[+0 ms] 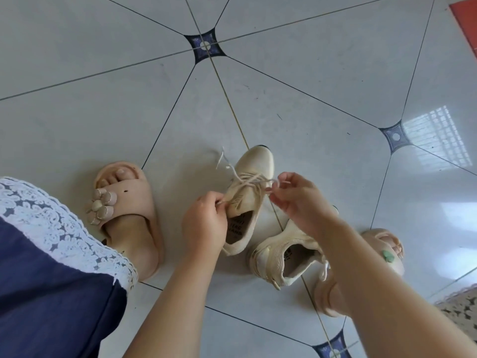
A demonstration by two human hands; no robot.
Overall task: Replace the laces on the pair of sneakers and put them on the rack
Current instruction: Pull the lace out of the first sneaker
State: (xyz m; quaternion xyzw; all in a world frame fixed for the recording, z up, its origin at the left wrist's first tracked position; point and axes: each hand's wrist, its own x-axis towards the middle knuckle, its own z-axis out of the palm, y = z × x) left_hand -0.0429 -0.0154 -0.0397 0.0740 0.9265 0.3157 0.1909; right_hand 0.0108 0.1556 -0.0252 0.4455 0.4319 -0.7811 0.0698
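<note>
View from above: lacing work on a tiled floor (309,81). One cream sneaker (255,164) stands upright on its sole between the person's feet, toe pointing away from the camera. Its lace (247,180) crosses the upper in several rows, and one loose end trails onto the floor beside the toe. The left hand (205,223) sits at the shoe's opening and pinches a strand of lace between thumb and fingertips at the top of the tongue. The right hand (299,200) pinches the other strand just beside the shoe, thumb against forefinger, the remaining fingers loosely curled. The second sneaker (273,254) lies tipped on its side, near the first, partly under the right forearm. A pink slipper (126,202) and a dark skirt with white trim (51,254) appear at the left. No rack is in view.

The step in hand appears to be work on the lace at the upper eyelets of the first shoe; whether it goes in or comes out cannot be told. The next move calls for even tension on both strands and a steady shoe.
</note>
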